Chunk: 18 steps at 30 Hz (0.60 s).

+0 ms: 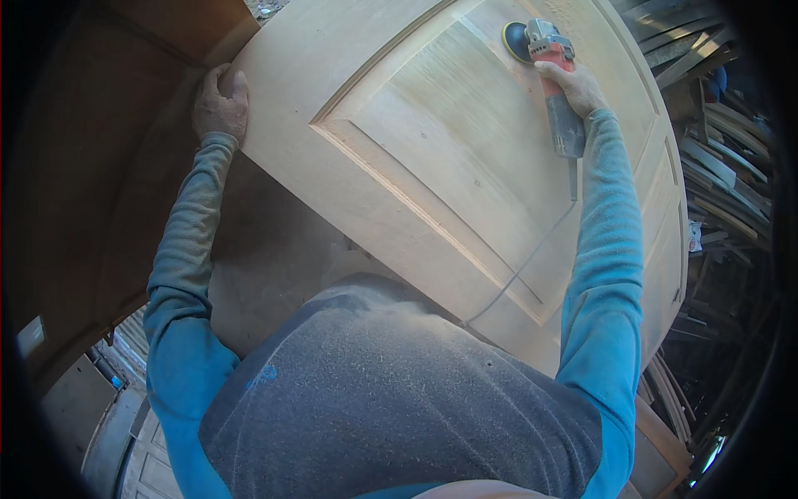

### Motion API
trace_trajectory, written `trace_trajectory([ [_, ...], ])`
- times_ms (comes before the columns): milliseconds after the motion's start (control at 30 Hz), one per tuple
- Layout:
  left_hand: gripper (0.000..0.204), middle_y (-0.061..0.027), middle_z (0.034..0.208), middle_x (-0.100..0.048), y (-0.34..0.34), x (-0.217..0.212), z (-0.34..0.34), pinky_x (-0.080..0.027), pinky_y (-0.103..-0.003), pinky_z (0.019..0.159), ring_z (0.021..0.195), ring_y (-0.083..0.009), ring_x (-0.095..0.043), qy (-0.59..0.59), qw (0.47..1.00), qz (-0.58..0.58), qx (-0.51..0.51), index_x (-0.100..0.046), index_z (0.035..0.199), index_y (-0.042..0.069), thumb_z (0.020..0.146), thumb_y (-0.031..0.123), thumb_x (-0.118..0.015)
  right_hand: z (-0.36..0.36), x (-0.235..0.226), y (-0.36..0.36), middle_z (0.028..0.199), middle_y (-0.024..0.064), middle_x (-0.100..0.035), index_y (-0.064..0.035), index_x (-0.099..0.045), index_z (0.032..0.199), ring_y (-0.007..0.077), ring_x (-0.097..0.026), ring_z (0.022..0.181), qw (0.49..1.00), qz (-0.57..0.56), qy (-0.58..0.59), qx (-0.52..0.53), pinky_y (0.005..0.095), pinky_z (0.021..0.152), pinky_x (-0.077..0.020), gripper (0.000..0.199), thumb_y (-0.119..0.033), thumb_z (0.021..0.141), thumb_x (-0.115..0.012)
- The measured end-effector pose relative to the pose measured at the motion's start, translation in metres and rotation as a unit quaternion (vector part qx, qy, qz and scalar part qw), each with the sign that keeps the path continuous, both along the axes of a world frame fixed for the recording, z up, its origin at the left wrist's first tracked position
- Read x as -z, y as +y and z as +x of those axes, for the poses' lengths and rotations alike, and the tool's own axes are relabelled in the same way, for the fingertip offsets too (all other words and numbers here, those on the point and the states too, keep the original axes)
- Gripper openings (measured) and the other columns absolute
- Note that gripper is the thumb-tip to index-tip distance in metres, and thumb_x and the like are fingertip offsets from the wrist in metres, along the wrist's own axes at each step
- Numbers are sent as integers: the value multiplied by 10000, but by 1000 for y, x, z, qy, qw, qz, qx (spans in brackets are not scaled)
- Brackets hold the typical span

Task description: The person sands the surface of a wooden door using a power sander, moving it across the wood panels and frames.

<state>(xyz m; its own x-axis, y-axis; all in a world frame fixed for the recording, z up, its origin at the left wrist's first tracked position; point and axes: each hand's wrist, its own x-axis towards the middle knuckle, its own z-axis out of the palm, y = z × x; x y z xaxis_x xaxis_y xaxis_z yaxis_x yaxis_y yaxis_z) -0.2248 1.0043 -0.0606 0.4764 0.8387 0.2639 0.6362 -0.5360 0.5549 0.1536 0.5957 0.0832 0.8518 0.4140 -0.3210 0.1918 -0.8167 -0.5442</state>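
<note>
A pale wooden panel door (449, 218) lies in front of me, with a moulded frame around its raised panel. My right hand (575, 87) is wrapped round the body of a red and grey angle grinder (559, 108). The grinder's round sanding disc (517, 41), dark with a yellow rim, is over the far part of the panel; whether it touches the wood I cannot tell. At the far left corner of the door my left hand (222, 106) is closed on the edge, some of its fingers hidden. Pale dust coats both hands and sleeves.
The grinder's cord (524, 268) runs across the door toward my body and over its near edge. Stacked wooden strips and boards (727, 175) lie beyond the door on the right. A large brown wooden panel (91, 166) stands on the left. Another panelled door (151, 461) shows at lower left.
</note>
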Motion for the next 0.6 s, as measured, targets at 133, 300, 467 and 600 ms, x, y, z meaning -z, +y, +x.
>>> trace_trajectory([
  [133,456,-166,1276,-703,2,6,-1,-524,-455,1011,1174,-373,-671,-11,1000,12,9,-664,1317,146,967,437,-650,-11,3,11,996,71,-705,-45,-735,1167,175,-653,878,999,-3,-7,-49,325,786,-517,641,-567,802,-803],
  [300,452,-162,1269,-706,-2,7,0,-527,-455,1008,1168,-367,-674,-18,1000,12,12,-673,1307,142,960,432,-659,-1,6,3,1016,102,-720,-32,-752,1141,203,-676,914,999,20,35,1,351,814,-521,660,-565,759,-814],
  [467,442,-161,1258,-713,-3,12,-6,-534,-450,998,1163,-360,-678,-25,1000,10,4,-687,1287,143,949,428,-669,-18,2,9,1015,86,-720,-42,-753,1148,197,-677,882,999,8,25,-31,342,783,-524,659,-567,755,-817],
  [600,436,-160,1262,-712,-4,8,2,-537,-445,995,1161,-355,-679,-23,1000,18,3,-699,1272,147,937,426,-677,19,16,-29,984,88,-717,-10,-745,1131,185,-678,865,999,28,19,21,337,760,-525,668,-564,763,-810],
])
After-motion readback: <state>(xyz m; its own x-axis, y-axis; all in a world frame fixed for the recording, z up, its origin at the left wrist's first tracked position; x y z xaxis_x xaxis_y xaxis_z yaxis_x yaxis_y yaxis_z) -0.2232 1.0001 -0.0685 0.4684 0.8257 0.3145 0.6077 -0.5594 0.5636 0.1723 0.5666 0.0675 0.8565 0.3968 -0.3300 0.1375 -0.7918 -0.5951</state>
